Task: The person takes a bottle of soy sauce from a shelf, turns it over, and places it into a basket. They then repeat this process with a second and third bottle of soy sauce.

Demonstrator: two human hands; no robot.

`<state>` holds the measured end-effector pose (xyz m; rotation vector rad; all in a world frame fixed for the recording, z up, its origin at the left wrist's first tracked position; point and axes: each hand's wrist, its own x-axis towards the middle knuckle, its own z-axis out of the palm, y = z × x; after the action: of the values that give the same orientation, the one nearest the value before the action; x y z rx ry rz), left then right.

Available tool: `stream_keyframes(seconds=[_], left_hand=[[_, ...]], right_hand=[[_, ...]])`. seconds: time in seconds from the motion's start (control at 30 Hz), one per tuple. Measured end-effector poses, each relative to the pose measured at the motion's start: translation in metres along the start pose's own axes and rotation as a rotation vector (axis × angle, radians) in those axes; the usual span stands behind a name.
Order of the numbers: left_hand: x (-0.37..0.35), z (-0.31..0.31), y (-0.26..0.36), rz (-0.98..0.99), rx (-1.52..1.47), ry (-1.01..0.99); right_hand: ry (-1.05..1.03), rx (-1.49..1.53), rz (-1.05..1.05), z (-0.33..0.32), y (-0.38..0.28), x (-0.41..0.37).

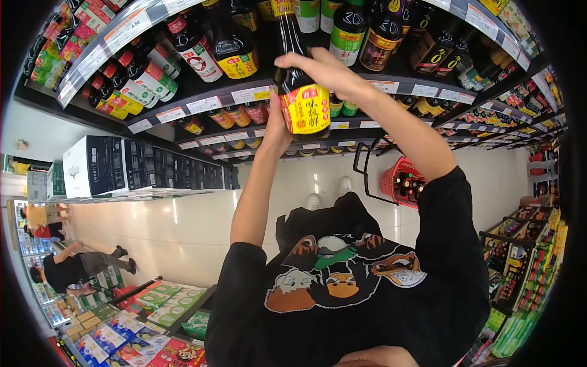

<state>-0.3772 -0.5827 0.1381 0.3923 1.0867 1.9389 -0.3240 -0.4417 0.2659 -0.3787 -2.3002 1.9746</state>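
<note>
A dark bottle with a yellow and red label [307, 110] is held upright in front of the shelf. My left hand [278, 125] is wrapped against the lower left side of the bottle. Across the bottle's upper part reaches my right hand [321, 70], its fingers closed around the shoulder below the neck. Behind the bottle, the shelf [229, 96] carries rows of similar dark bottles, among them a yellow-labelled one [237, 61] and a green-labelled one [347, 43].
A red basket [391, 181] with several bottles stands on the floor at the right. Stacked cartons [98, 168] are at the left. Farther left, a person in dark clothes [67, 269] is near product displays. More shelves [520, 263] stand at the right.
</note>
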Motion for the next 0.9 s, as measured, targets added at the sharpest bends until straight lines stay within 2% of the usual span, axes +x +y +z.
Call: stream_keyframes(seconds=[0.07,0.13,0.17,0.27,0.33,0.4,0.53,0.6,0.67,0.73,0.77,0.83,0.87,0.9], left_hand=[[-0.018,0.011,-0.002,-0.082,-0.025,0.049],[-0.022,0.005,-0.012,-0.077,-0.101,-0.073],[-0.029,0.006,-0.022,-0.075,-0.095,0.043],[-0.045,0.003,-0.041,-0.133,-0.236,0.007],[-0.062,0.01,-0.049,-0.06,-0.13,0.029],[-0.072,0.012,-0.06,-0.05,-0.124,0.059],[-0.098,0.016,-0.066,0.015,-0.142,-0.093],[-0.113,0.025,-0.063,-0.027,-0.15,-0.076],[-0.12,0.026,-0.065,-0.049,-0.208,-0.112],[-0.123,0.022,-0.075,-0.06,-0.464,-0.233],[-0.125,0.023,-0.089,-0.247,-0.452,-0.105],[-0.129,0.033,-0.081,-0.309,-0.514,-0.153],[-0.13,0.04,-0.075,-0.358,-0.569,-0.204],[-0.132,0.048,-0.071,-0.398,-0.575,-0.134]], right_hand=[[-0.006,0.026,0.042,0.003,0.019,-0.002],[0.043,-0.015,0.014,0.009,0.028,-0.013],[0.06,-0.041,0.021,0.01,0.03,-0.022],[0.056,-0.083,-0.057,0.018,0.038,-0.047],[0.087,-0.049,-0.036,0.022,0.043,-0.063],[0.03,-0.061,-0.032,0.02,0.045,-0.078],[-0.081,-0.104,-0.027,0.01,0.054,-0.099],[-0.118,-0.068,-0.043,0.007,0.065,-0.106],[-0.212,0.281,-0.186,0.007,0.07,-0.111],[-0.259,0.406,-0.246,0.01,0.066,-0.109],[-0.283,0.46,-0.257,0.011,0.065,-0.107],[-0.297,0.574,-0.256,0.017,0.068,-0.104],[-0.341,0.839,-0.272,0.023,0.076,-0.099],[-0.357,0.892,-0.251,0.022,0.077,-0.097]])
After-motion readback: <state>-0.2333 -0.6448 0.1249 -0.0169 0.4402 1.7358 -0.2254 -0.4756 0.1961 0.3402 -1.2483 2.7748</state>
